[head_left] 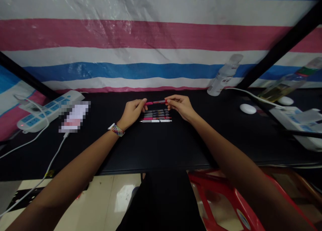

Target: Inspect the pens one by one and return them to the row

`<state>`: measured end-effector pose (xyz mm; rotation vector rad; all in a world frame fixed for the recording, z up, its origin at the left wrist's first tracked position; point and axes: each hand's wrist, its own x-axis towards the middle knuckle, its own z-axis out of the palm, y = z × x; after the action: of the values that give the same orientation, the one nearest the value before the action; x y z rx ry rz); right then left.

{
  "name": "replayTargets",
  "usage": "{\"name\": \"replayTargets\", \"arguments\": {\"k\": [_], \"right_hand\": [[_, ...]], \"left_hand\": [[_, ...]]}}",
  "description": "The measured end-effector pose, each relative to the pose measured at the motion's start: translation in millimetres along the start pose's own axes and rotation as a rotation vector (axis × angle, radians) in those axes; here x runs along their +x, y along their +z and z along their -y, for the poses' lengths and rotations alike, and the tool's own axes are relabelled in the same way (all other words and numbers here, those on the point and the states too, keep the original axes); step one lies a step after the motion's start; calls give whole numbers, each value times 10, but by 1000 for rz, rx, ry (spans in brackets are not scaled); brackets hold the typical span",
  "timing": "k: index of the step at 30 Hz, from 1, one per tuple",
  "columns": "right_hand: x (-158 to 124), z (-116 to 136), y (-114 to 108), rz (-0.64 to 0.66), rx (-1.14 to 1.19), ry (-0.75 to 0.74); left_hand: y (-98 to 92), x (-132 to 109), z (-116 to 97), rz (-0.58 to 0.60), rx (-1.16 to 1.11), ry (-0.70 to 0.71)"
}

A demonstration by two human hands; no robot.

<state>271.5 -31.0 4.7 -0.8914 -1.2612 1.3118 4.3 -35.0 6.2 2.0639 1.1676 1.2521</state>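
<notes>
A pink pen (155, 102) is held level just above the black table (161, 147), one end in each hand. My left hand (132, 112) pinches its left end and my right hand (179, 105) pinches its right end. Directly below it, several pens (156, 116) lie side by side in a neat row on the table, dark ones at the back, a pink one, and a white one nearest me. A beaded band sits on my left wrist.
A white power strip (47, 108) with a cable and a phone (74, 117) lie at the left. At the back right are a clear bottle (224, 75), a white oval object (248, 108), a second bottle (289, 83) and another power strip (297, 122). A red stool (221, 197) stands under the table edge.
</notes>
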Motion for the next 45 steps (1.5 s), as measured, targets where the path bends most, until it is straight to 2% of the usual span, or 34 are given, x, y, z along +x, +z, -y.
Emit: {"name": "replayTargets", "arguments": {"k": [4,8,12,15,19,22,26,31,38,45], "right_hand": [[12,-4,9,5,16,6],[16,-7,7,4,33,15],[26,-16,-1,-6,52,12],[37,-19,-5,-17,54,19],[43,-16,-6,-38,59,27],[44,-16,-6,-43,68,31],[52,-32,-12,-47,92,26],[74,-36,-39,-54,129,23],[106,14,-109,-153,181,91],[122,32,-145,-216,197,99]], "left_hand": [[0,10,1,-56,-63,11],[9,19,-13,-14,-55,-28],[7,22,-10,-34,-88,-7],[-6,20,-4,17,-86,-44],[-15,17,9,-17,-94,-4],[-12,19,26,9,-89,-17],[-14,25,41,-31,-118,-12],[-32,44,74,-63,-22,-99],[0,94,201,-181,-215,-86],[-23,94,228,-187,-228,-106]]}}
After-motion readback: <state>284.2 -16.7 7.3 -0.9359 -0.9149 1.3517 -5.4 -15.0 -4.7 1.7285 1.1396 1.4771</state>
